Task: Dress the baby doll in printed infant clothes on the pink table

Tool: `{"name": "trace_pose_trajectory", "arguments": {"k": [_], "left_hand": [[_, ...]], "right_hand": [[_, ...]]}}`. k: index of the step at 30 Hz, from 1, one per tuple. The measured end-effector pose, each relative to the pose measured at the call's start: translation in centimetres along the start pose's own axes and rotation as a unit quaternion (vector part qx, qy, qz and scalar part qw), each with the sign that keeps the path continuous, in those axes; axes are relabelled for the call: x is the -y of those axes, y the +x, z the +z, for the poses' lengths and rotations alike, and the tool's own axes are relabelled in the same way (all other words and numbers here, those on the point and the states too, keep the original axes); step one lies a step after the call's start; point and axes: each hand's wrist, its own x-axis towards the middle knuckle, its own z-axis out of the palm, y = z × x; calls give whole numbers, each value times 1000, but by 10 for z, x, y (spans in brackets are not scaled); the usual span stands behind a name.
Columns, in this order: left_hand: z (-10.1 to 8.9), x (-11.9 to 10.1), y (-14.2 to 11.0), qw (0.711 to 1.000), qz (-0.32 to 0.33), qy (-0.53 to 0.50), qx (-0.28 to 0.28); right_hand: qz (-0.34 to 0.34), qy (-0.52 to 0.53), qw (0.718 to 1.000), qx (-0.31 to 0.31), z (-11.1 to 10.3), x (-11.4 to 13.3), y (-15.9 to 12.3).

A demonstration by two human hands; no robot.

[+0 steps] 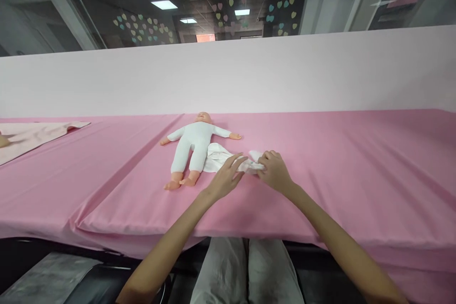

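Resting on pink bench (356, 166): doll (195, 145) on its back, limbs out; white cloth (219, 159) just beside its legs; left hand (226, 176) with fingers spread over cloth, apparently steadying it; right hand (274, 171) with fingers pinching gathered end, apparently for tension.

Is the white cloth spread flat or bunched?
Bunched: the white cloth lies in folds beside the doll, gathered under the left hand and right hand.

Pink-sheeted worktop (359, 171) with a doll and cloths

A baby doll (195, 145) in white lies face-up, a crumpled white cloth (217, 159) beside its legs; a pale pink cloth (32, 137) lies far left.
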Motion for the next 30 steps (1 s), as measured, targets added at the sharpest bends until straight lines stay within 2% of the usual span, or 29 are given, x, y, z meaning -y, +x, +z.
{"name": "trace_pose_trajectory", "arguments": {"k": [3,5,7,9,12,14,17,20,22,24,25,27,30], "left_hand": [[-9,-28,-16,999,39,-19,-12],[-17,-47,-37,999,41,-24,-25],[-23,-65,-64,997,26,-33,-57],[-26,-83,-94,995,8,-55,-88],[-21,-109,-136,987,-50,-97,-121],[-14,-122,-159,984,-100,-90,-113],[-14,-131,-183,986,-142,-73,-45],[-30,-134,-196,980,-172,-83,49],[-44,-136,-201,970,-182,-95,132],[-54,-138,-205,956,-168,-113,212],[-56,-137,-206,952,-157,-123,234],[-54,-133,-207,954,-139,-142,226],[-43,-121,-206,973,-151,-129,122]], "right_hand": [[-85,66,990,-88,-44,40,-41],[-92,132,976,-150,-71,59,-71],[-52,232,954,-181,-93,72,-103],[19,344,919,-191,-103,81,-132],[109,476,840,-234,-99,88,-168],[148,516,814,-222,-90,90,-184],[155,528,803,-229,-85,92,-196],[122,551,781,-267,-90,95,-202],[102,568,773,-264,-95,97,-205],[91,564,782,-249,-100,97,-210],[88,556,792,-236,-101,96,-213],[101,539,810,-208,-102,92,-220],[160,545,803,-182,-101,79,-232]]}}
